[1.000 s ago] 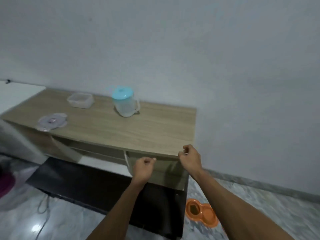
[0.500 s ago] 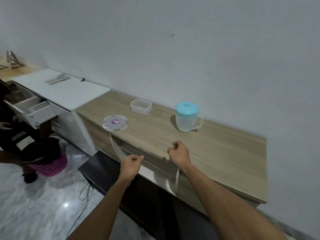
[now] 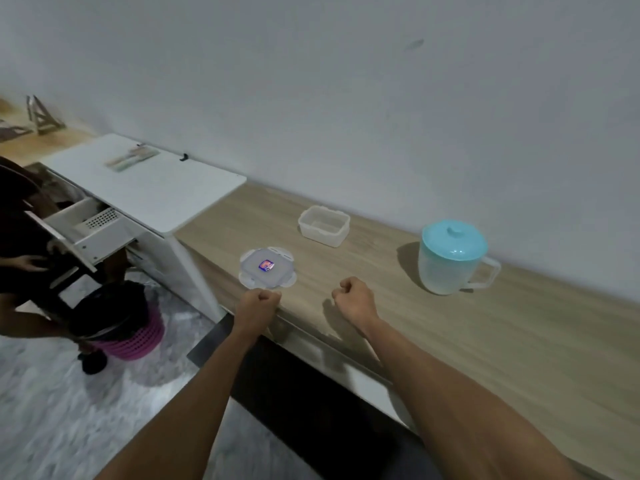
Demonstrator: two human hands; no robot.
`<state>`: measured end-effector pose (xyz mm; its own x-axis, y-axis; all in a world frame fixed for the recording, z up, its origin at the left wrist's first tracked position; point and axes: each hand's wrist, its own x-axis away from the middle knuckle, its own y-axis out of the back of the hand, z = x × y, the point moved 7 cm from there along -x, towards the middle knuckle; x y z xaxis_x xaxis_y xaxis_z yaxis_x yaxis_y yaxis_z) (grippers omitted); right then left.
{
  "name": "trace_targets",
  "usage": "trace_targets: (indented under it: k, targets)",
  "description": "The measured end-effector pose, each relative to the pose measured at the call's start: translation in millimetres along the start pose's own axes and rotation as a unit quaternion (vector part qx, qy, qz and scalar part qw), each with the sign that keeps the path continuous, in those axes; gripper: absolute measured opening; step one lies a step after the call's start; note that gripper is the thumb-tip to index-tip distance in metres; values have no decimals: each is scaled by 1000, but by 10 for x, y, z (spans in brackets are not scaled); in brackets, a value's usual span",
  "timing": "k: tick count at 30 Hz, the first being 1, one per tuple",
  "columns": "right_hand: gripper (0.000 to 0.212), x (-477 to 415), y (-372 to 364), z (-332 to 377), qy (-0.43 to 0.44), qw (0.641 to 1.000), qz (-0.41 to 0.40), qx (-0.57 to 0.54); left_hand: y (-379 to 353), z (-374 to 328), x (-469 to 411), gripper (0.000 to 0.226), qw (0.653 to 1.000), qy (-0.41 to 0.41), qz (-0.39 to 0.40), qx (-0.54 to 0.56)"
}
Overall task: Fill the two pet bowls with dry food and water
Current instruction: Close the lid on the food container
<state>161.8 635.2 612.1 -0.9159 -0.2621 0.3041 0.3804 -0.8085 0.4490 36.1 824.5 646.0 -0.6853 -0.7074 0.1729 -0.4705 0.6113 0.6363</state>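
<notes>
desk (image 3: 450,341): long wooden top against the wall; it carries the jug, container and lid.
jug (image 3: 448,263): translucent plastic with its teal cap on, upright at the far right. Probably stiff and smooth, and heavy if full; the water level cannot be told. Take it by the handle on its right side.
container (image 3: 323,225): clear uncovered tub, far centre, left of the jug. It looks empty, so likely light and easily tipped; hold it by the walls.
lid (image 3: 267,268): flat with clip flaps, at the near edge, apart from the container. Thin and probably bendy; lift it by a flap.
left grip (image 3: 258,304): curled into a fist holding nothing, at the desk's near edge beside the lid.
right grip (image 3: 355,299): also a fist, empty, over the desk between lid and jug.
pet bowls: not in view.
</notes>
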Motion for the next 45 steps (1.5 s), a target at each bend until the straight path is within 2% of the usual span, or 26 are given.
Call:
trace_targets:
  k: [5,10,13,16,21,25,30,35,40,45]
  targets:
    - [25,-307,-400,142,-13,1000,-5,3,123,152,-585,41,1000,1,24,-18]
    - [13,-622,-803,264,-36,998,-46,11,232,335,-1277,26,998,-2,54,-27]
    - [16,-817,-1039,395,-53,995,-77,14,211,500,-1760,32,994,-5,100,-50]
    - [22,-995,-1265,454,-78,991,-100,44,239,676,-2172,50,991,3,122,-59]
    - [29,-1074,-1454,446,-137,972,-168,89,326,607,-2440,39,980,-12,164,-115]
    - [31,-1083,-1529,448,-171,958,-203,106,198,525,-2470,43,975,-6,183,-130]
    - [30,-1056,-1575,460,-198,949,-228,87,128,549,-2491,56,976,35,192,-99]
    - [17,-1098,-1635,541,-190,956,-220,-25,170,592,-2511,51,973,77,210,-56]
    - [18,-1220,-1530,755,-132,963,-225,-69,185,553,-2631,47,960,131,228,92]
    - [13,-1429,-1191,1113,-54,963,-246,-97,288,62,-2745,40,969,74,182,146]
